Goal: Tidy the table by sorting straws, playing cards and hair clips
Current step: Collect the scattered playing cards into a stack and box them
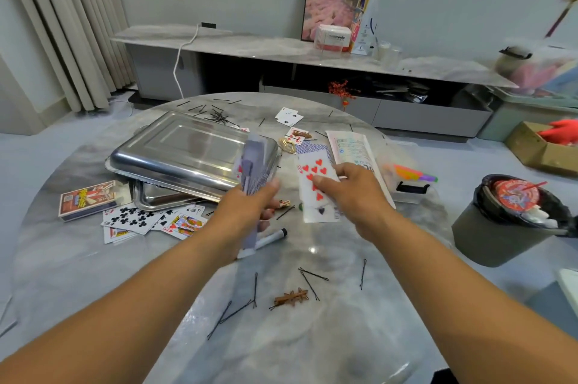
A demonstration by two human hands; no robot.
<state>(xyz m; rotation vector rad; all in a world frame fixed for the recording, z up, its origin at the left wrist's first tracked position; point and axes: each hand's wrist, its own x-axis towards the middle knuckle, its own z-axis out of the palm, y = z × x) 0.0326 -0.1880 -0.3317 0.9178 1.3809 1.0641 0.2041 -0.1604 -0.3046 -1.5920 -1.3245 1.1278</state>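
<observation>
Playing cards (253, 164) stand gripped in the left hand (247, 214), seemingly collecting, while the right hand's (353, 193) flat fingers press a heart card (312, 177).

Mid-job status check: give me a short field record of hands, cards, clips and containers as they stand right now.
left hand: grips a stack of cards
right hand: fingers on the red hearts card
loose cards: fanned pile beside the card box; two at the far edge
hair clips: brown claw clip and bobby pins near side; pin pile far side
metal tray: lid on
</observation>
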